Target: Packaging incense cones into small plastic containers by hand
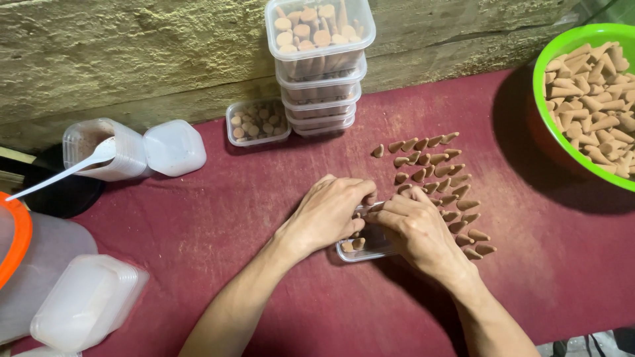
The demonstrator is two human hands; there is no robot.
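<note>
Landmark for this report: the small clear box lying on the red counter under both hands.

Far left of the box, an orange-rimmed container and a pile of clear lids sit at the counter's edge. Up and left of the box, a tub of brown powder holds a white plastic spoon, handle pointing outward within easy reach; a loose lid lies just beside that tub.

The left hand rests on the box's left half, fingers curled down over its rim, apparently steadying it. Whether it pinches a cone cannot be told; the fingertips are hidden. A couple of brown cones show inside the box beneath it.

Directly above the box, against the stone wall, stands a stack of filled boxes, with one low filled box to the stack's left (cones upright, flat ends showing).

The right hand covers the box's right half, fingers bent and meeting the left hand's over the opening. Its grip is likewise hidden.

Just right of the box and above it, loose cones lie on the counter in rough rows, close enough to pick singly. Far right of the box, a green bowl holds the bulk supply of cones.
</note>
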